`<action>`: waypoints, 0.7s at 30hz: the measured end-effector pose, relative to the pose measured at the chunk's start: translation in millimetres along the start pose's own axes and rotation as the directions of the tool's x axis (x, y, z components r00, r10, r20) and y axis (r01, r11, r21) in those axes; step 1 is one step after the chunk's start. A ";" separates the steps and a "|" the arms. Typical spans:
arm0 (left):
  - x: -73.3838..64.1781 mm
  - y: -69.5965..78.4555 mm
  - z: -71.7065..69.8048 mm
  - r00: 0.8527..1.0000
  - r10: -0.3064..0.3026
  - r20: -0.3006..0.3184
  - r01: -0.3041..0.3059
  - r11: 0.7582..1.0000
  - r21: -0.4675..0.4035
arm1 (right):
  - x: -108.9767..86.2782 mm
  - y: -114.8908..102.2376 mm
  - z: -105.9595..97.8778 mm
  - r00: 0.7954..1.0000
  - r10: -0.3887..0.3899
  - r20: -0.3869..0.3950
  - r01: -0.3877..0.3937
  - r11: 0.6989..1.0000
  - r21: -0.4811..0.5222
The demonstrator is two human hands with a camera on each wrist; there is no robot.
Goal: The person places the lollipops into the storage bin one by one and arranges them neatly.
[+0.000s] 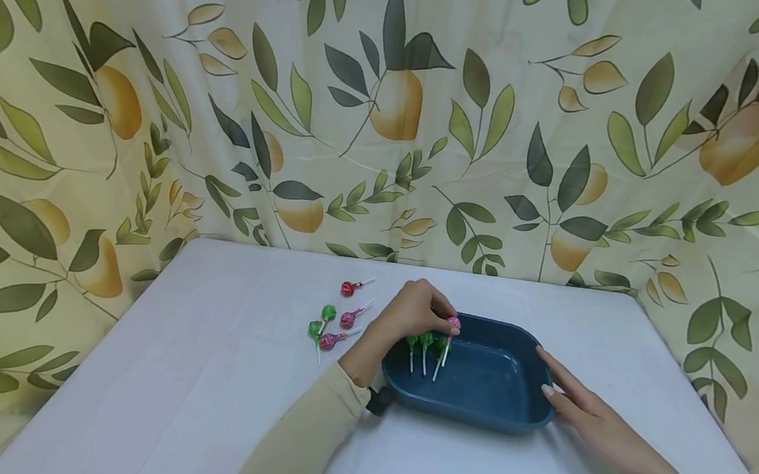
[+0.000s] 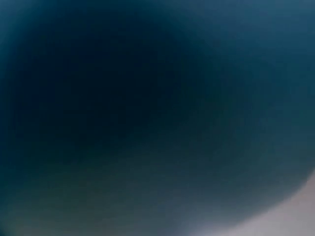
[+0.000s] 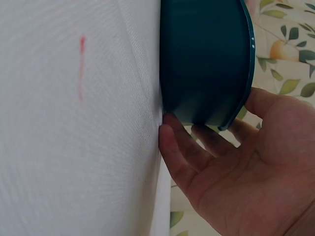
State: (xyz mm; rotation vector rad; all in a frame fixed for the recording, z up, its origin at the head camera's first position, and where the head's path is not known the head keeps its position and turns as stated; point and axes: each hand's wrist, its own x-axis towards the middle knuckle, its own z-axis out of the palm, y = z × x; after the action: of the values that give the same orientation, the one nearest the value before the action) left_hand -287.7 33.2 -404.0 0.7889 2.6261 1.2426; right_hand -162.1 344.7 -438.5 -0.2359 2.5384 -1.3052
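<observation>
A blue dish (image 1: pixel 473 411) stands on the white-covered table. Over its back left part, my left hand (image 1: pixel 415 312) pinches a pink lollipop (image 1: pixel 454 323) by its head, with the stick pointing down. Three green lollipops (image 1: pixel 426 340) lie side by side at the dish's left end, partly behind the hand. My right hand (image 1: pixel 584 409) holds the dish's right end; in the right wrist view its thumb (image 3: pixel 261 102) meets the rim and the fingers curve along the outer wall. The left wrist view is filled by a dark blue blur, so that hand is hidden there.
Left of the dish lie a red lollipop (image 1: pixel 348 288), two pinkish ones (image 1: pixel 348 319) and two green ones (image 1: pixel 328 312). A dark wrist device (image 1: pixel 379 401) sits beside the dish's left wall. A leaf-and-fruit patterned curtain (image 1: pixel 383 192) hangs behind the table (image 1: pixel 170 384).
</observation>
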 end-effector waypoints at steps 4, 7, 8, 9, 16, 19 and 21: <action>2.0 2.9 11.4 0.999 -0.037 -0.003 0.037 0.999 0.014 | -0.3 -0.3 0.0 1.000 0.008 0.000 -0.008 1.000 -0.006; 2.9 4.3 18.7 0.999 -0.054 -0.009 0.054 0.998 0.013 | -0.6 -0.1 -1.0 1.000 0.002 0.001 -0.002 1.000 -0.008; 2.8 5.2 20.7 0.998 -0.059 -0.011 0.059 0.998 0.017 | -0.6 0.1 -1.3 1.000 -0.002 0.001 0.002 1.000 -0.008; 2.9 6.0 22.6 0.998 -0.064 -0.015 0.064 0.998 0.026 | -0.5 0.3 -1.5 1.000 -0.004 0.001 0.004 1.000 -0.010; 5.2 6.2 38.6 0.993 -0.104 -0.050 0.110 0.987 0.120 | 1.2 0.6 -0.4 1.000 -0.006 0.004 0.006 1.000 0.003; 5.5 4.3 43.8 0.991 -0.117 -0.060 0.124 0.982 0.139 | 0.6 0.8 -0.3 1.000 -0.010 0.003 0.010 1.000 0.006; 5.5 3.2 45.7 0.989 -0.134 -0.067 0.142 0.980 0.141 | -0.1 1.1 -0.8 1.000 -0.011 -0.001 0.011 1.000 -0.003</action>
State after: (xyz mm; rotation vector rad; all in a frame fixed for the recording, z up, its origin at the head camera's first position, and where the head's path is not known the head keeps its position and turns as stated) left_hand -276.0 68.9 -430.8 0.5864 2.7890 1.0636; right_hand -162.3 346.0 -438.9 -0.2503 2.5439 -1.3064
